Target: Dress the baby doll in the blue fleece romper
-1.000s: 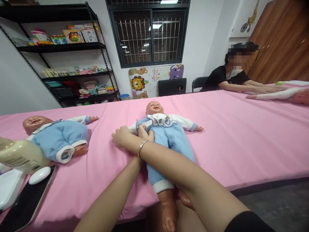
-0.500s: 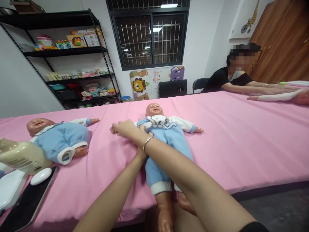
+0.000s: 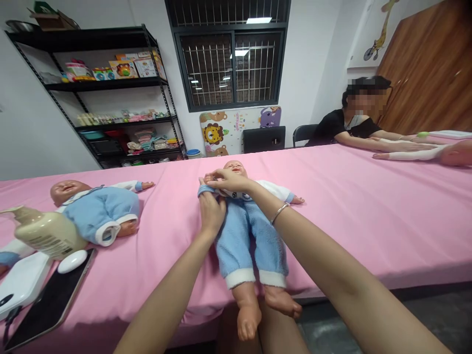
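On the pink-covered table lies a baby doll [image 3: 236, 236] on its back, in fluffy blue trousers and a white top with an elephant face on the chest. Its bare feet hang past the near edge. My left hand [image 3: 212, 211] is closed round the doll's sleeve [image 3: 205, 189], by the blue cuff on the left side. Crossing over the doll's chest, my right hand [image 3: 230, 180] has its fingers closed at the doll's small hand [image 3: 209, 178], just above that cuff. My right hand and wrist hide part of the elephant and the doll's chin.
A second doll [image 3: 103, 209] in blue lies left, beside a pump bottle [image 3: 47, 233], a white oval case [image 3: 73, 261], a phone [image 3: 51, 300] and a white power bank [image 3: 25, 280]. At far right a person [image 3: 342, 125] reaches toward another doll [image 3: 457, 153]. Shelves [image 3: 106, 84] stand behind.
My right hand has drawn back from beyond the doll's left side to its small hand. My left hand has come up to the sleeve cuff. The doll's arm is now bent upward.
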Tool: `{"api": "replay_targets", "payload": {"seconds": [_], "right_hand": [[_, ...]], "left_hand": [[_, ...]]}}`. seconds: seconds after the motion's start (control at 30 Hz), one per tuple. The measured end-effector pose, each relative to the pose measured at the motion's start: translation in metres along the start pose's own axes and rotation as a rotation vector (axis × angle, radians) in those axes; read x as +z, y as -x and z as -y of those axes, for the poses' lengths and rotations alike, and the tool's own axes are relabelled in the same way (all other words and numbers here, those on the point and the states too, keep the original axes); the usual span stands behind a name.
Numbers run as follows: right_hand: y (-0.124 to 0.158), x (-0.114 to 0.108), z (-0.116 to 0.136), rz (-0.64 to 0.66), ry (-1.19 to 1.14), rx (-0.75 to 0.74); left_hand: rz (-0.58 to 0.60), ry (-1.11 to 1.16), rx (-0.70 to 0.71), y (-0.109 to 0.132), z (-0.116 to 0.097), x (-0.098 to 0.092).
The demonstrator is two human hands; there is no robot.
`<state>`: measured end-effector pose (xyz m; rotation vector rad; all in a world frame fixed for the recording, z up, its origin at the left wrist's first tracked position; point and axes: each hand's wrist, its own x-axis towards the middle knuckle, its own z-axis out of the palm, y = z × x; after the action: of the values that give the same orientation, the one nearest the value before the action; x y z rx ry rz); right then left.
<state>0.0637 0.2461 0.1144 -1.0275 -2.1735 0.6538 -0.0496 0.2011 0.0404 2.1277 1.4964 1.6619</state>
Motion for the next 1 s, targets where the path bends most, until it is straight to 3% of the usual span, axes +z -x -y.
{"api": "replay_targets", "payload": {"seconds": [0.1, 0.23, 0.33, 0.57, 0.67, 0.8, 0.93, 1.0], "right_hand": [[0.005, -0.009, 0.006, 0.057, -0.116, 0.001], [0.013, -0.023, 0.025, -0.021, 0.128, 0.115], [0.014, -0.027, 0.033, 0.023, 0.113, 0.133], [-0.012, -0.019, 0.011, -0.051, -0.788, 0.313], [-0.03, -0.003, -0.005, -0.098, -0.877, 0.397], [-0.041, 0.024, -0.03, -0.254, -0.561, 0.342], [-0.04, 0.036, -0.046, -0.454, -0.354, 0.272], [-0.038, 0.035, -0.049, -0.435, -0.335, 0.25]], "left_hand": [[0.032, 0.004, -0.003, -0.006, 0.004, -0.006], [0.116, -0.052, 0.001, -0.009, 0.006, -0.008], [0.126, -0.045, 0.051, -0.01, 0.006, -0.009], [0.309, 0.271, 0.188, -0.015, 0.01, -0.019], [0.288, 0.47, 0.069, -0.016, 0.006, -0.026], [0.184, 0.82, -0.162, -0.026, 0.006, -0.038], [-0.162, 1.194, -0.509, -0.047, 0.03, -0.051], [-0.35, 1.201, -0.776, -0.054, 0.05, -0.054]]}}
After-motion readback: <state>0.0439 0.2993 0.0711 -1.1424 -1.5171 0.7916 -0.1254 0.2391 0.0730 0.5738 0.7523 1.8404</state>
